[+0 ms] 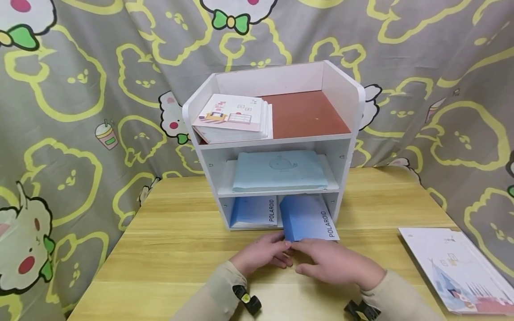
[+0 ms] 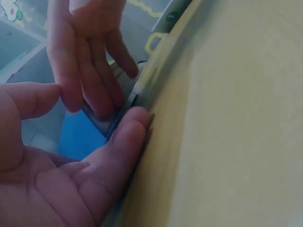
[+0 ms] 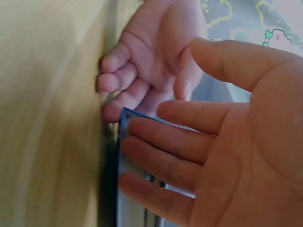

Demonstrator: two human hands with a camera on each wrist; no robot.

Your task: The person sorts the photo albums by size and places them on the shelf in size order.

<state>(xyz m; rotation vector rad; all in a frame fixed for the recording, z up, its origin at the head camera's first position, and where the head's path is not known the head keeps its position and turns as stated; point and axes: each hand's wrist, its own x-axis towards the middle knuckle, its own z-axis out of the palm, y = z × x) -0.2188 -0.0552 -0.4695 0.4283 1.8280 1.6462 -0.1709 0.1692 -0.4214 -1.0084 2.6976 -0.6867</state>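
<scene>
A blue and white book marked POLAROID (image 1: pixel 309 218) lies on the right side of the bottom shelf, its front end sticking out past the shelf edge. My left hand (image 1: pixel 265 253) is at its front left corner, fingers low by the tabletop and loosely bent, thumb above. My right hand (image 1: pixel 335 263) has its fingers nearly straight, with the fingertips against the book's front edge in the right wrist view. The two hands meet near that corner. Beside it on the same shelf lies another POLAROID book (image 1: pixel 254 210).
A small white shelf unit (image 1: pixel 277 142) stands on the wooden table (image 1: pixel 168 249). Its middle shelf holds a light blue whale-printed book (image 1: pixel 281 169); a stack of white picture books (image 1: pixel 233 116) lies on top. More picture books (image 1: pixel 458 269) lie at the table's right. A patterned curtain (image 1: pixel 100 84) hangs behind.
</scene>
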